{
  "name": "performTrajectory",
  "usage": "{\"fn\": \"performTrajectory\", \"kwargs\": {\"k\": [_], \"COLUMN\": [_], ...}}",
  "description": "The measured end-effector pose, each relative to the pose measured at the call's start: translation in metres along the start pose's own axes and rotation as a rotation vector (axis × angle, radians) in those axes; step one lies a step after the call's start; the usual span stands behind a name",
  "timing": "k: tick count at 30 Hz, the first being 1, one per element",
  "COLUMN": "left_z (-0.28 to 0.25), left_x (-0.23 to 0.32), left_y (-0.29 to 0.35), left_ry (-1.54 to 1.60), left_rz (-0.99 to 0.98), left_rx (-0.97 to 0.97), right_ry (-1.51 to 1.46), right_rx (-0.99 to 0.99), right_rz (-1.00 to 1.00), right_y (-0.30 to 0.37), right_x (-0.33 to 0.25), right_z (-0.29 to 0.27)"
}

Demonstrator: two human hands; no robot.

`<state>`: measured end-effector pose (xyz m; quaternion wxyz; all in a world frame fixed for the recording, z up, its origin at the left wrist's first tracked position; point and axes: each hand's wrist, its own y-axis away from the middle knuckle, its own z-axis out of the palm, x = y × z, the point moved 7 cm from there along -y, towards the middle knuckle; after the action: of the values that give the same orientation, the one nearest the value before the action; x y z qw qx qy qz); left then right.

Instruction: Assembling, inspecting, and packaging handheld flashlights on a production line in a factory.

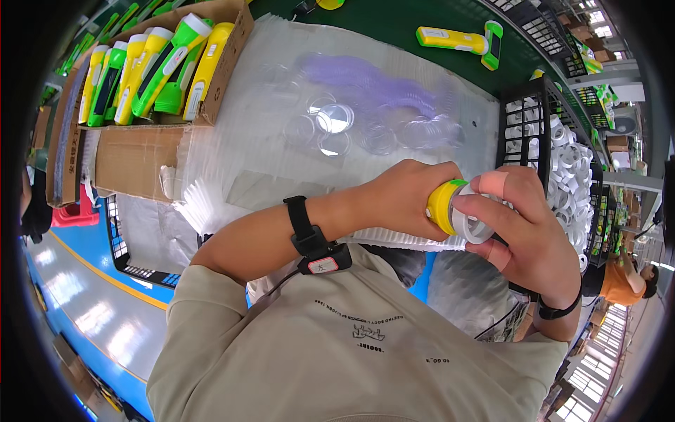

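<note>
My left hand (408, 195) is closed around a yellow flashlight (441, 207) with a bit of green on it; most of its body is hidden in the palm. At the flashlight's wide end sits a white plastic ring (472, 229). My right hand (524, 221) grips this ring with thumb and fingers, and tape covers some of the fingertips. Whether the ring is fully seated on the flashlight, I cannot tell. Beyond my hands, clear round lenses (335, 118) lie loose on the white plastic sheeting (246, 151), below a curved row of purple-tinted lenses (373, 86).
A cardboard box (232, 56) at the far left holds several yellow and green flashlights (144, 70). Black crates (526, 126) on the right contain many white rings (568, 176). Another flashlight (457, 40) lies on the green tabletop (380, 24). A person in orange (622, 280) is at far right.
</note>
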<state>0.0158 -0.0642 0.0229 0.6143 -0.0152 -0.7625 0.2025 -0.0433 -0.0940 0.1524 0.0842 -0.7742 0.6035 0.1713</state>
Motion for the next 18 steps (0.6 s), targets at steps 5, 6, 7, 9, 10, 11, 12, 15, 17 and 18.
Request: {"fn": "performTrajectory", "kwargs": {"k": [5, 6, 7, 9, 10, 11, 12, 15, 17, 18], "left_z": [0.001, 0.0, 0.001, 0.002, 0.004, 0.005, 0.005, -0.002, -0.001, -0.003], "left_x": [-0.002, -0.003, -0.004, -0.005, -0.005, -0.004, -0.004, 0.0, 0.0, 0.0], "left_y": [0.002, 0.001, 0.0, 0.0, 0.0, -0.001, -0.001, -0.003, -0.003, -0.002], "left_ry": [0.009, 0.014, 0.039, 0.066, 0.05, 0.035, 0.043, -0.04, 0.017, 0.015], "left_rz": [0.087, 0.086, 0.077, 0.068, 0.074, 0.081, 0.079, 0.096, 0.055, 0.056], "left_rx": [0.064, 0.073, 0.046, 0.03, 0.031, 0.032, 0.038, 0.095, 0.065, 0.084], "right_ry": [-0.031, -0.03, 0.029, 0.089, 0.163, 0.239, 0.241, 0.376, 0.36, 0.281], "right_rx": [-0.009, -0.018, -0.031, -0.052, -0.057, -0.06, -0.072, -0.2, -0.116, -0.148], "right_rz": [0.0, -0.004, -0.022, -0.05, 0.075, 0.199, 0.332, 0.506, 0.292, 0.235], "right_y": [-0.013, -0.014, -0.014, -0.015, -0.016, -0.015, -0.012, -0.015, -0.023, -0.023], "right_x": [-0.004, -0.003, -0.003, -0.008, -0.008, -0.005, -0.001, 0.003, -0.005, -0.01], "right_z": [0.007, 0.009, 0.011, 0.013, 0.011, 0.011, 0.014, 0.014, 0.009, 0.011]}}
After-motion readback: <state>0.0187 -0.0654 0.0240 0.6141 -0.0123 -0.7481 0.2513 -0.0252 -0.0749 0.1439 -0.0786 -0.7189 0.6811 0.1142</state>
